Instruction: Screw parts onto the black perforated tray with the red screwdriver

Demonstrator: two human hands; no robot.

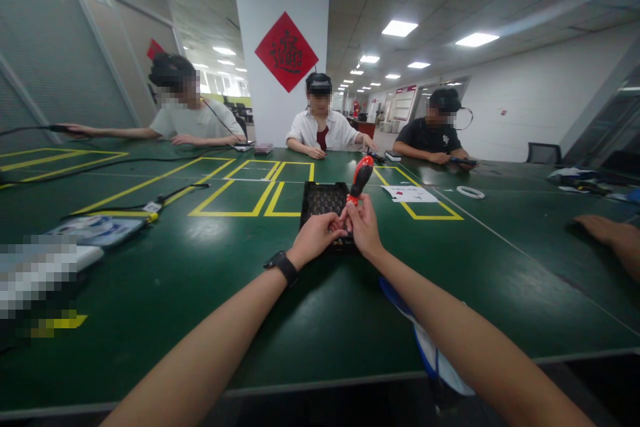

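On the green counter [200,320], mid-frame, lies a black case [324,200]. Over its right edge, the right grip [365,227] clasps a red-and-black screwdriver [362,177]; I cannot tell whether the left grip [316,237] pinches anything.

Screwdriver [362,175]: red-and-black bulbous handle, butt end up and leaning right, gripped in the right hand [365,225]; shaft and tip hidden.
Black case [320,199]: rectangular, shallow, raised rim around a bumpy patterned inside; lies on the green table [225,280], near part partly covered.
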